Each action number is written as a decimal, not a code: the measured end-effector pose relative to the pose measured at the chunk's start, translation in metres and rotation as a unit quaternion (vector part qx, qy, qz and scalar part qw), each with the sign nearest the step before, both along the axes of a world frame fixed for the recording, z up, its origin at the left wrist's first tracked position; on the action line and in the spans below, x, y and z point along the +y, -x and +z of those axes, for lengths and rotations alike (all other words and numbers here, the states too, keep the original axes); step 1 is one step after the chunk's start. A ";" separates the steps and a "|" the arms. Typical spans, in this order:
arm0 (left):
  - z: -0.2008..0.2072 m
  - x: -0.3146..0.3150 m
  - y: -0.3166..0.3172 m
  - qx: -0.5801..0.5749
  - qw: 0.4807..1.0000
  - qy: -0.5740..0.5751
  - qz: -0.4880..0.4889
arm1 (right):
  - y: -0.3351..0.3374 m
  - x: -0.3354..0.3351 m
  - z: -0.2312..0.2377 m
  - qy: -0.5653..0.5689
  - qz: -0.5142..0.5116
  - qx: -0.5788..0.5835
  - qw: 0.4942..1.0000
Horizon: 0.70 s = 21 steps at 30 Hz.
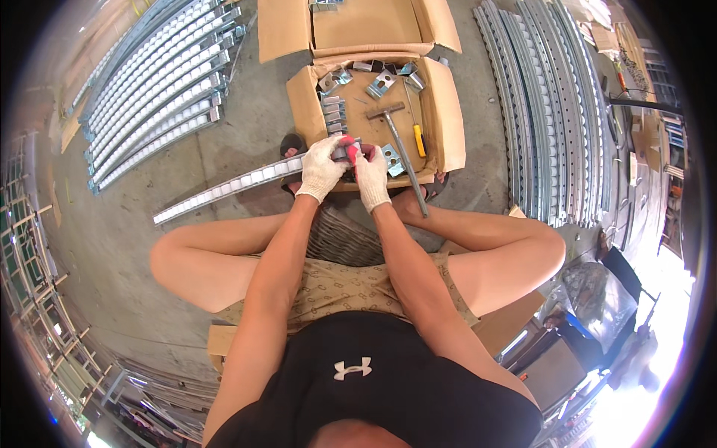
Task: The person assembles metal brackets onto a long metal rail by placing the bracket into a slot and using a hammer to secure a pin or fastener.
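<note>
A long metal roller track point(246, 180) with white rollers slants from the lower left up to the front edge of a cardboard box. My left hand point(323, 169), in a white knit glove with red at the fingers, is closed around its upper end. Close beside it, my right hand point(370, 173), gloved alike, has its fingers pinched at the track's tip; what exactly they grip is hidden. Just right of that hand a silver metal bracket point(393, 160) lies in the box. A steel hammer point(403, 147) rests across the box's front edge, its head inside.
The open cardboard box point(449, 123) holds several loose brackets point(382, 84), stacked brackets point(333, 113) and a yellow-handled screwdriver point(419, 140). Another open box point(366, 26) stands behind it. Roller tracks point(160, 97) lie in rows at left, perforated metal rails point(549, 112) at right.
</note>
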<state>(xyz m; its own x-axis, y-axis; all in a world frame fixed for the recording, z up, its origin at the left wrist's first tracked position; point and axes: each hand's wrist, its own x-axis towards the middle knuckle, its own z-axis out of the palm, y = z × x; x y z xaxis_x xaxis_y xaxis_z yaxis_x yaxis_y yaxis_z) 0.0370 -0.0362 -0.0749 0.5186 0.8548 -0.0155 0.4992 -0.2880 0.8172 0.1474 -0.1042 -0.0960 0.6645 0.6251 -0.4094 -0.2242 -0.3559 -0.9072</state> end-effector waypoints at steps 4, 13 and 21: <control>0.016 0.007 -0.008 -0.005 0.998 0.052 -0.024 | -0.005 0.000 -0.020 0.012 -0.033 0.026 0.999; -0.004 0.020 0.004 -0.077 0.965 0.247 -0.051 | -0.014 -0.005 0.037 0.169 0.125 -0.237 0.949; 0.009 0.025 0.003 0.031 0.980 0.166 -0.103 | -0.037 -0.004 0.007 0.100 0.165 -0.215 0.957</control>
